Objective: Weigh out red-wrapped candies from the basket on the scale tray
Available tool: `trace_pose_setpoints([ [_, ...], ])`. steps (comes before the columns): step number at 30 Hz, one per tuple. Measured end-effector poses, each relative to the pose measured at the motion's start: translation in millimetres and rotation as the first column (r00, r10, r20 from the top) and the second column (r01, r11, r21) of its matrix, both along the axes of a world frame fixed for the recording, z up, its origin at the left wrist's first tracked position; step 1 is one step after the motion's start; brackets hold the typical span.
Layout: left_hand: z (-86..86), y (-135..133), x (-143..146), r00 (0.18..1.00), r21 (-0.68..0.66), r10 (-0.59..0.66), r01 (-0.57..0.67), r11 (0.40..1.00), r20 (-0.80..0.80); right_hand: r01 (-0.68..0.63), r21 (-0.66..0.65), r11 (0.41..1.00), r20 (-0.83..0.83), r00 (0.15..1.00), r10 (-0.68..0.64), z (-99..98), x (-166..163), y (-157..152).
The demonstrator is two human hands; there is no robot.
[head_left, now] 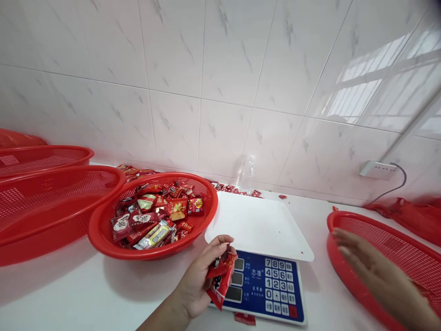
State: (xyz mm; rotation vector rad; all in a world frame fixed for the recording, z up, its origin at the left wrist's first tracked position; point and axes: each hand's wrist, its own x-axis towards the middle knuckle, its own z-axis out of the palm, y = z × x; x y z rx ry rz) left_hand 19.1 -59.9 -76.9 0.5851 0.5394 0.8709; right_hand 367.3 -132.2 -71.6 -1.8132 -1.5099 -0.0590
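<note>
My left hand (201,278) is closed around a bunch of red candy packets (221,276), held over the left front corner of a blue-faced weighing scale (267,285) with a white pan (258,225). My right hand (372,271) is stretched out flat, fingers apart, over the rim of a red mesh basket (396,250) on the right and holds nothing. A tilted red basket (103,225) to the left of the scale is full of mixed wrapped candies (155,216).
Two large red baskets (41,202) are stacked at the far left. Loose red candies (237,189) lie along the tiled wall behind the scale. One packet (245,318) lies in front of the scale. A white power strip (377,170) and a red bag (413,216) sit at the right.
</note>
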Motion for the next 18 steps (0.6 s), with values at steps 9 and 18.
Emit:
trace_pose_setpoints([
  [9, -8.1, -20, 7, 0.963, 0.431, 0.171, -0.067, 0.900, -0.207, -0.746, 0.242, 0.621, -0.930, 0.005, 0.368, -52.8, -218, 10],
  [18, -7.6, -27, 6, 0.948, 0.583, 0.132, 0.065, 0.810, -0.289, -0.692, 0.133, 0.709, -0.916, 0.188, 0.355, -27.1, -182, 26],
])
